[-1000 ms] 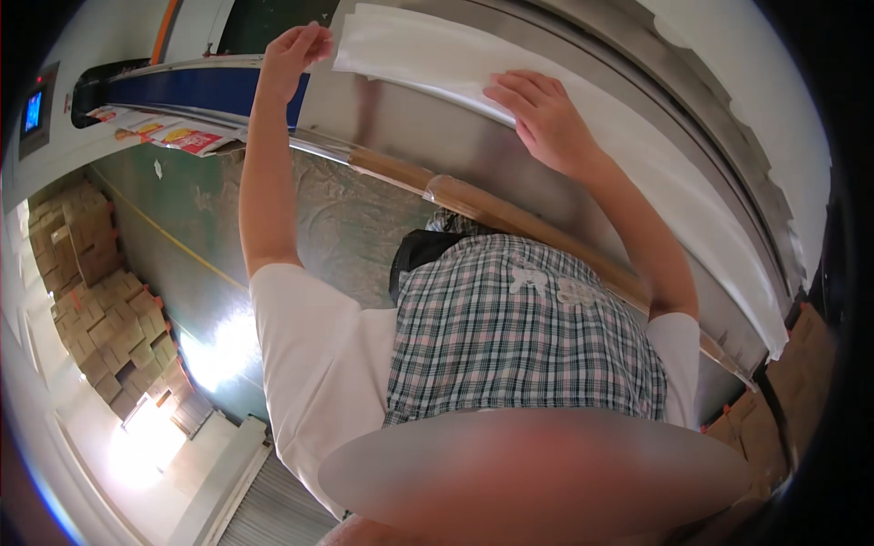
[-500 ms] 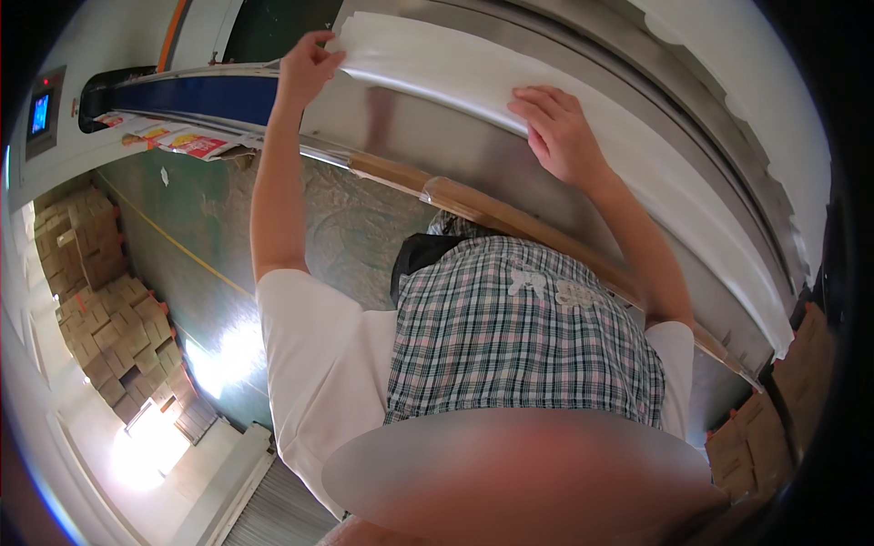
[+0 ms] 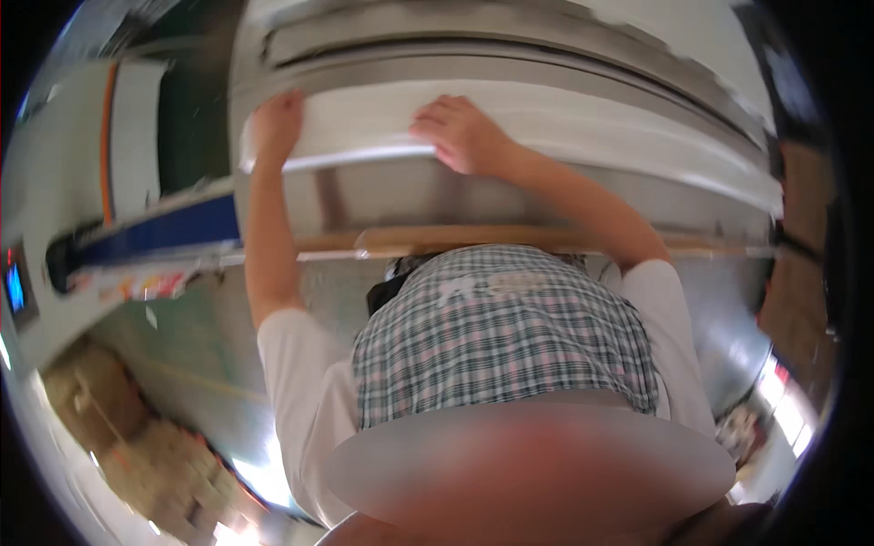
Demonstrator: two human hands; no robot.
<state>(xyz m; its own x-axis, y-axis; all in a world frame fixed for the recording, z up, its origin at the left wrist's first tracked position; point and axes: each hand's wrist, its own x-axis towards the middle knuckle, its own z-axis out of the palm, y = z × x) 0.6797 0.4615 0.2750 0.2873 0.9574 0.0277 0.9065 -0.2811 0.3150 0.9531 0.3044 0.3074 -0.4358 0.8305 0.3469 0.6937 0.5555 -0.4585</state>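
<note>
A long white sheet (image 3: 364, 121), folded or layered into a strip, lies across the metal work surface in front of me. At its left end my left hand (image 3: 278, 125) is closed, fingers curled over the sheet's end; motion blurs the fingertips. My right hand (image 3: 462, 136) rests on the strip left of its middle, fingers stretched out loosely with the thumb near the front edge. The sheet's right end (image 3: 769, 196) hangs free of both hands.
A cardboard-covered front edge (image 3: 437, 238) runs between the plaid apron (image 3: 505, 337) and the metal surface. Beyond the sheet is a dark slot (image 3: 473, 43). To the left are a blue panel (image 3: 168, 229) and a lit screen (image 3: 15, 286); stacked cartons (image 3: 168, 469) stand lower left.
The view has turned, so the strip now lies more level. My left hand has gone from a pinch at the corner to a fist over the end; my right hand stays on the sheet.
</note>
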